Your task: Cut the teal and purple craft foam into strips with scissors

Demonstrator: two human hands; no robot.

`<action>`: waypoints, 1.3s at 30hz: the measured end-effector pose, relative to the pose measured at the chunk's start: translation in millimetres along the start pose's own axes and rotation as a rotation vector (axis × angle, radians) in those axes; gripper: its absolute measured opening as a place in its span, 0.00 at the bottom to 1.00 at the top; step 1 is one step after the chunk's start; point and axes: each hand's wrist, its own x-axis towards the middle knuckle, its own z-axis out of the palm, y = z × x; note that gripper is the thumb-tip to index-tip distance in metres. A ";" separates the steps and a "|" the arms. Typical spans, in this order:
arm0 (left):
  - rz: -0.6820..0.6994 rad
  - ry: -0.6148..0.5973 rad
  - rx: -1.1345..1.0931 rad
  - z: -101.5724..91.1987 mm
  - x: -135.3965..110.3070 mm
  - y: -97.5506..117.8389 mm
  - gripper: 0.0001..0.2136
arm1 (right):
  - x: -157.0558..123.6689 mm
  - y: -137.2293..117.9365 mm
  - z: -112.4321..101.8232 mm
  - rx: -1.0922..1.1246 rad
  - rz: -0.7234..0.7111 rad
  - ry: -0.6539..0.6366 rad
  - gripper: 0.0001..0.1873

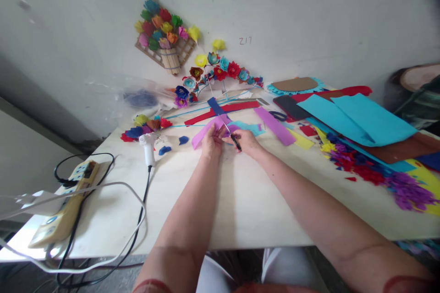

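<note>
My left hand [211, 143] is closed on a strip of purple paper [203, 132], pinching it between thumb and fingers. In my right hand [248, 141] is a pair of scissors [236, 142] with black handles, its thin blades pointing up and left over the purple paper. Whether the blades are parted I cannot tell. A dark blue strip [215, 106] and a long red strip [241, 107] lie just beyond my hands. Light blue paper [250, 127] shows behind my right hand, and a second purple strip [275, 126] lies to its right.
A white glue gun [148, 150] stands left of my hands, near blue petals [165, 150]; its cord runs toward a power strip [65, 203]. Paper flowers [220, 73] line the wall. Blue sheets [373, 121] and piled petals [364, 165] cover the right side.
</note>
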 end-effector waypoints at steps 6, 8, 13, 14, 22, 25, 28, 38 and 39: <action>0.034 0.035 -0.001 -0.1 0.1 0.3 0.05 | -9.4 -5.0 -4.3 0.030 -0.052 -0.004 0.21; 0.030 0.032 -0.005 0.5 -0.9 1.0 0.06 | -14.8 -9.8 -7.7 0.089 -0.042 -0.042 0.23; 0.001 -0.030 0.009 0.1 -1.6 1.2 0.04 | -25.3 -22.4 -15.6 0.178 0.055 -0.109 0.22; -0.005 -0.040 0.014 -0.4 -1.3 1.0 0.03 | -26.3 -23.7 -16.6 0.173 0.061 -0.109 0.22; -0.019 -0.069 0.032 -1.5 -2.3 -1.0 0.02 | -27.2 -25.5 -16.9 0.182 0.041 -0.100 0.19; -0.027 -0.076 0.038 -0.2 -4.4 -0.8 0.03 | -26.6 -25.3 -17.2 0.190 0.047 -0.084 0.20; -0.029 -0.095 0.036 0.6 -5.8 -0.3 0.03 | -24.3 -21.7 -18.1 0.191 0.037 -0.077 0.22; -0.037 -0.100 0.035 -2.2 -3.1 -1.7 0.03 | -19.4 -14.2 -17.5 0.189 0.008 -0.043 0.22; -0.037 -0.094 0.035 -2.2 -3.0 -1.7 0.03 | -19.0 -13.9 -17.4 0.188 0.005 -0.039 0.22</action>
